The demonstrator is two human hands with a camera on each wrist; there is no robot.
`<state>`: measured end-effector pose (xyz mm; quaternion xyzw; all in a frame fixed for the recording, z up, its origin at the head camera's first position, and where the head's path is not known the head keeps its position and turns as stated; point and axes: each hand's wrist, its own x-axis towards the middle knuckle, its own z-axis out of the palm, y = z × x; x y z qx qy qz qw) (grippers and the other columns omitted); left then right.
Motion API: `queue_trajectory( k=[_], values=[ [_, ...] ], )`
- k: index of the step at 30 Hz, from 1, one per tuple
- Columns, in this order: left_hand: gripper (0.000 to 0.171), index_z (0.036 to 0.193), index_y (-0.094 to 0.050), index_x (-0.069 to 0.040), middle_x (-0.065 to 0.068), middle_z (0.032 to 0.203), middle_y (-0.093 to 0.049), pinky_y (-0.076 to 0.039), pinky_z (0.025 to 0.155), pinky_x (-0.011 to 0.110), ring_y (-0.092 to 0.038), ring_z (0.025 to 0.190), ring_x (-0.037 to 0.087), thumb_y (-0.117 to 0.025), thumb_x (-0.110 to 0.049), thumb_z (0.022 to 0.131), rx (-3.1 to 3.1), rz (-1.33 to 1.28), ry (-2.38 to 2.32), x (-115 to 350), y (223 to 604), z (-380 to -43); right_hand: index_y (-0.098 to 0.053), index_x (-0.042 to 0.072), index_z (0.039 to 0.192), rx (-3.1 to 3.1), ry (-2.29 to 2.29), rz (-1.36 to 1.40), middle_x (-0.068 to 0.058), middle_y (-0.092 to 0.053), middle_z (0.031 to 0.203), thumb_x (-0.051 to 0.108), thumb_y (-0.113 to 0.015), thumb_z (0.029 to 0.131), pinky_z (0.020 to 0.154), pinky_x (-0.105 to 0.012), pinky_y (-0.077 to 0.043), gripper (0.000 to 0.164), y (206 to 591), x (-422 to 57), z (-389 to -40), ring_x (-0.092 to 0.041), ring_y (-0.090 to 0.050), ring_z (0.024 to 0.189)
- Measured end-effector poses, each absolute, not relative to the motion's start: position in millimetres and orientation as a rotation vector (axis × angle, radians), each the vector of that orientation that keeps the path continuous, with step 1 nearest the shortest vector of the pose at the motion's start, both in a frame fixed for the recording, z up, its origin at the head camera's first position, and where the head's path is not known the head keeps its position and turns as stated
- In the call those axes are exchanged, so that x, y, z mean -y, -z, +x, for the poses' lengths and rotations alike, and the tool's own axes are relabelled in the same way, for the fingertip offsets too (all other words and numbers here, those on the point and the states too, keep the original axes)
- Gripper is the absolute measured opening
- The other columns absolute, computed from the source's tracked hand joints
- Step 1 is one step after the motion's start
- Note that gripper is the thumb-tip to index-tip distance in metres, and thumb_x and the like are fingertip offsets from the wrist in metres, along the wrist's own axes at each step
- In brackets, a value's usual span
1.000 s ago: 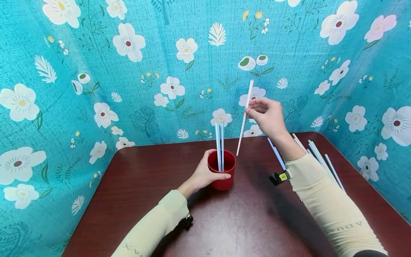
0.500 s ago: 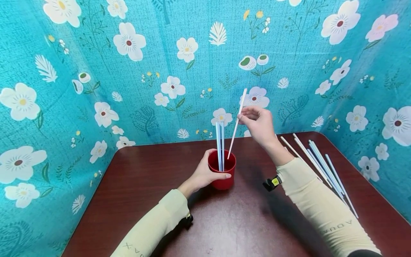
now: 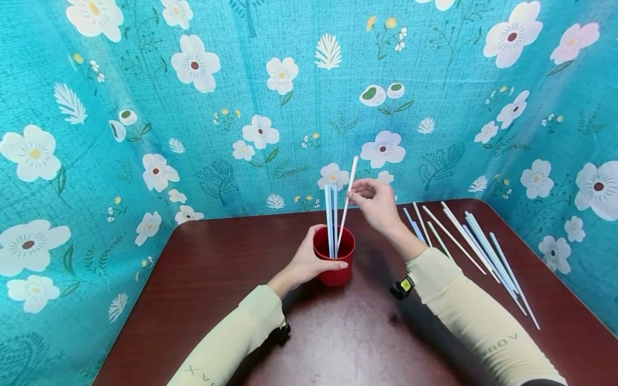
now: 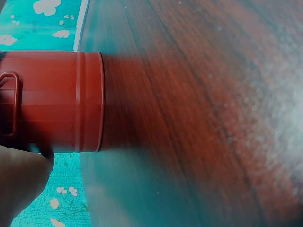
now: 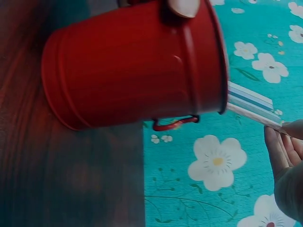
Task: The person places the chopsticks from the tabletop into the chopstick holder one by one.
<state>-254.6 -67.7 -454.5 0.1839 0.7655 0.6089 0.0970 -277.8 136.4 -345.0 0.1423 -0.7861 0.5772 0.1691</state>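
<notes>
Between the thumb and fingertips of the right hand (image 3: 379, 206), a white stick (image 3: 354, 169) is pinched partway along its length. The hand is held above and to the right of the red cup (image 3: 335, 275), with the wrist raised clear of the table (image 3: 217, 268) and the forearm slanted up from the lower right. The stick is tilted, its top leaned to the right and its lower end set inside the cup's mouth (whether the bottom is touched cannot be told). Beside it, pale blue sticks (image 3: 328, 214) are stood in the cup, rising well above the rim.

By the left hand (image 3: 306, 261) the cup is gripped from its left side, the thumb laid across the near wall just below the rim and the other fingers mostly hidden behind. The cup is stood upright on the table. A small handle (image 4: 17, 104) is seen on its wall in the left wrist view.

Farther out, to the right, several loose sticks (image 3: 490, 252) are laid slantwise on the table. Both forearms are covered by cream sleeves (image 3: 232, 332). Behind the table, a turquoise flowered cloth (image 3: 299, 112) is hung.
</notes>
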Motion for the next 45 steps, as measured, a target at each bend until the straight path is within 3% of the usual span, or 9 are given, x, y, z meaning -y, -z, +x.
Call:
queue_trajectory(
  k=[7,14,22,25,30,37,45],
  values=[
    [0.091,0.148,-0.035,-0.023,0.001,0.144,-0.052,-0.056,0.094,0.042,-0.049,0.129,0.021,-0.091,-0.022,0.077,-2.248,0.579,-1.836,68,462,-258,-0.065,-0.016,0.113,2.289,-1.685,0.454,-0.033,-0.068,0.103,-0.004,-0.068,0.094,0.081,-0.042,-0.061,0.022,356,-133,-279,-0.046,-0.070,0.096],
    [0.091,0.147,-0.036,-0.025,0.001,0.144,-0.052,-0.058,0.091,0.040,-0.050,0.128,0.020,-0.092,-0.025,0.076,-2.258,0.581,-1.832,69,461,-258,-0.066,-0.015,0.112,2.386,-1.618,0.493,-0.031,-0.070,0.101,-0.003,-0.069,0.094,0.073,-0.017,-0.056,0.021,359,-132,-276,-0.047,-0.071,0.094],
    [0.090,0.146,-0.036,-0.028,-0.008,0.140,-0.053,-0.058,0.090,0.039,-0.050,0.128,0.018,-0.092,-0.026,0.075,-2.264,0.567,-1.821,69,460,-257,-0.067,-0.013,0.112,2.451,-1.577,0.535,-0.028,-0.072,0.101,-0.001,-0.070,0.094,0.076,-0.016,-0.054,0.022,367,-131,-275,-0.040,-0.071,0.092],
    [0.090,0.146,-0.036,-0.028,-0.008,0.140,-0.053,-0.058,0.090,0.039,-0.050,0.128,0.018,-0.092,-0.025,0.076,-2.260,0.571,-1.823,69,461,-257,-0.068,-0.012,0.111,2.450,-1.576,0.545,-0.027,-0.072,0.100,-0.001,-0.071,0.093,0.078,-0.021,-0.056,0.021,369,-130,-275,-0.038,-0.070,0.091],
    [0.089,0.145,-0.036,-0.030,-0.009,0.139,-0.053,-0.058,0.090,0.039,-0.050,0.128,0.017,-0.092,-0.025,0.076,-2.252,0.569,-1.832,69,461,-258,-0.068,-0.013,0.110,2.447,-1.584,0.549,-0.026,-0.072,0.099,-0.001,-0.072,0.093,0.086,-0.041,-0.058,0.022,371,-131,-276,-0.038,-0.070,0.090],
    [0.089,0.145,-0.036,-0.030,-0.010,0.138,-0.054,-0.058,0.090,0.040,-0.051,0.128,0.016,-0.092,-0.025,0.076,-2.248,0.577,-1.837,69,459,-257,-0.070,-0.003,0.109,2.450,-1.611,0.553,-0.018,-0.074,0.099,0.008,-0.075,0.093,0.082,-0.024,-0.055,0.020,403,-140,-300,-0.030,-0.070,0.091],
    [0.089,0.145,-0.036,-0.029,-0.008,0.139,-0.054,-0.059,0.090,0.040,-0.051,0.128,0.018,-0.092,-0.026,0.076,-2.253,0.582,-1.834,69,461,-257,-0.070,0.002,0.105,2.492,-1.567,0.590,-0.012,-0.074,0.095,0.009,-0.075,0.093,0.086,-0.041,-0.055,0.014,412,-138,-303,-0.025,-0.068,0.090]
  ],
)
